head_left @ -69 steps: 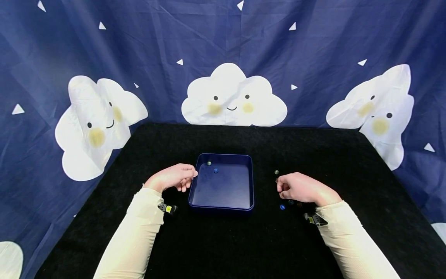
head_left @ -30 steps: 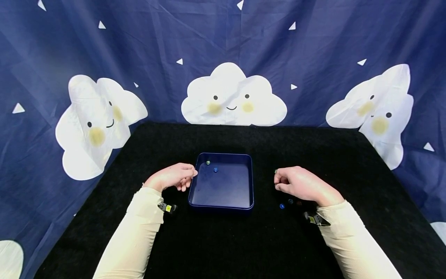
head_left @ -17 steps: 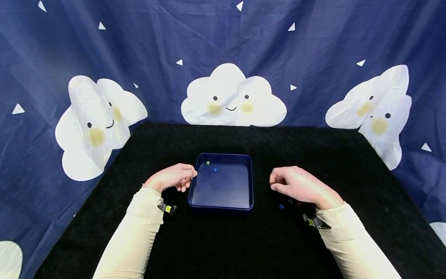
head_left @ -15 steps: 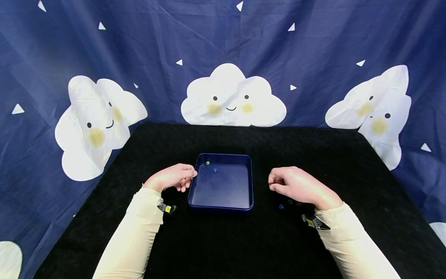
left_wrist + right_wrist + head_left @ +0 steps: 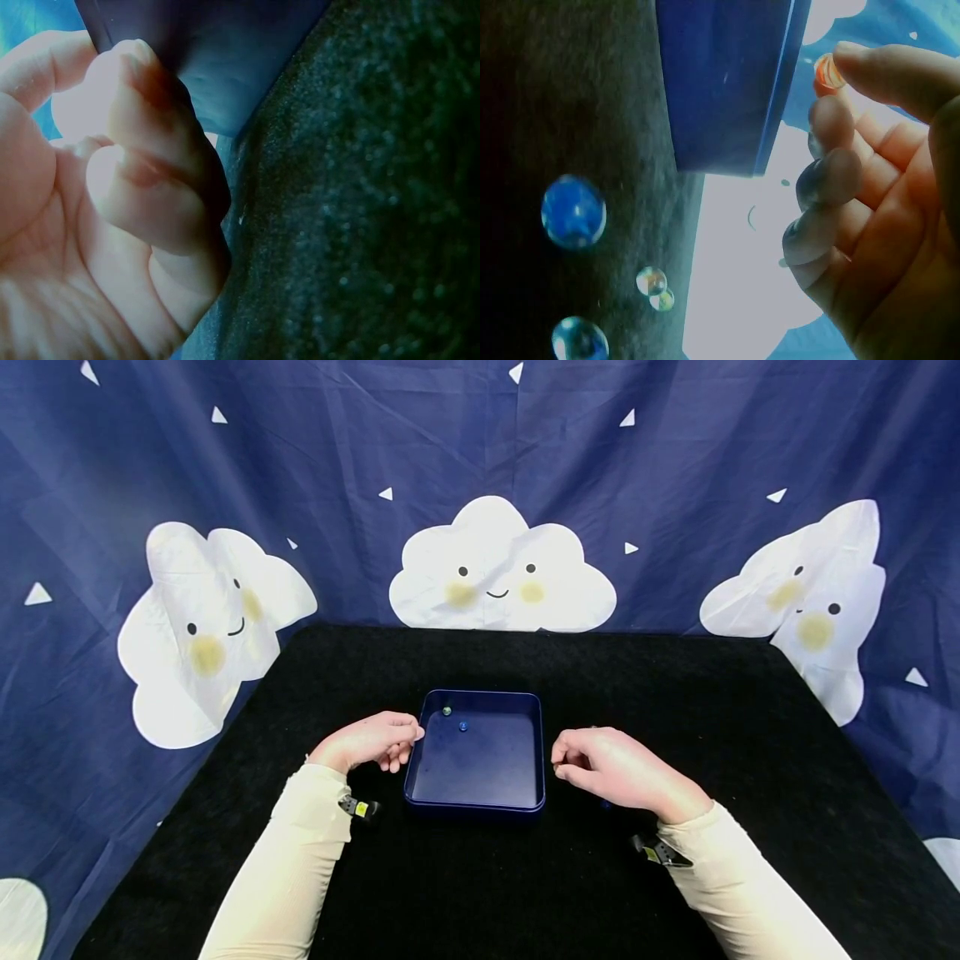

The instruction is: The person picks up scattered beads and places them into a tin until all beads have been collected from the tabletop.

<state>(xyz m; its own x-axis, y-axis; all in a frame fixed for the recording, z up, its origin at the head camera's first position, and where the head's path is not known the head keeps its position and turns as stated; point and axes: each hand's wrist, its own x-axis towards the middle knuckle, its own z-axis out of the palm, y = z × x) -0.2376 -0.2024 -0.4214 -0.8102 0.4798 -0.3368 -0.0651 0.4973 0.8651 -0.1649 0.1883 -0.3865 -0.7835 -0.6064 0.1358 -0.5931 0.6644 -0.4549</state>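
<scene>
A square dark blue tray lies on the black cloth. My left hand pinches its left rim, with several fingers curled outside the wall. Inside the tray are a greenish marble and a blue marble. Just right of the tray, my right hand holds an orange-striped marble between thumb and index fingertip. On the cloth, the right wrist view has a blue marble, a clear bluish marble and two small-looking marbles farther off.
Black cloth covers the table. Behind it hangs a blue curtain printed with white clouds. In the head view my right hand hides most of the loose marbles.
My right hand has risen from among the loose marbles with the orange-striped marble and moved left toward the tray. My left hand and the tray have stayed put.
</scene>
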